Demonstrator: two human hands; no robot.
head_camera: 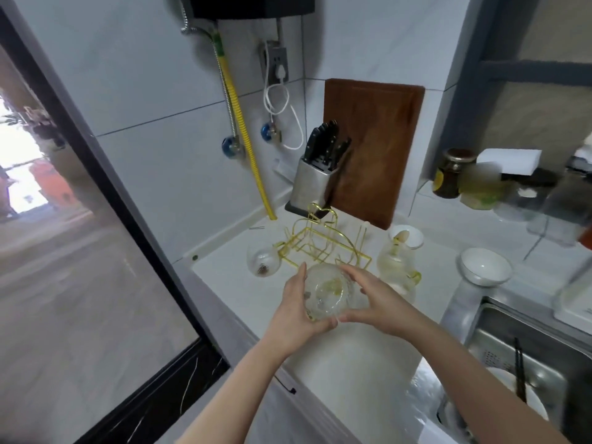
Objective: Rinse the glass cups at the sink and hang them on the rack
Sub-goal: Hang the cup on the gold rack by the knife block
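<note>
head view looks down at a white worktop [352, 363] with both hands wrapped round one glass cup [330, 291], held up in the air just in front of the gold wire rack [320, 243]. left hand [296, 310] cups it from the left side and underneath, with the thumb up along the rim side. right hand [373, 301] comes over from the right with its fingers [347, 272] curled across the top edge, so both sets of fingers are closed round the glass, not spread. my guess on the two-handed hold: the glass is probably wet and slick, and it's round with no obvious handle showing, so one hand steadies while the other turns it to line it up with a peg.

both forearms reach forward from the bottom of the frame and angle in toward each other, wrists bent a bit inward.

another cup [262, 261] already hangs tipped on the rack's left side, so i'd say this is about mid-task, at the hanging step. a glass pitcher [395, 259] sits just right of the rack and near the right hand, so that's the thing to not bump. the sink [519, 344] is off to the right with dishes and chopsticks in it. the rack sits close to the basin, so i reckon cups go over in a short move and drip there.
</note>
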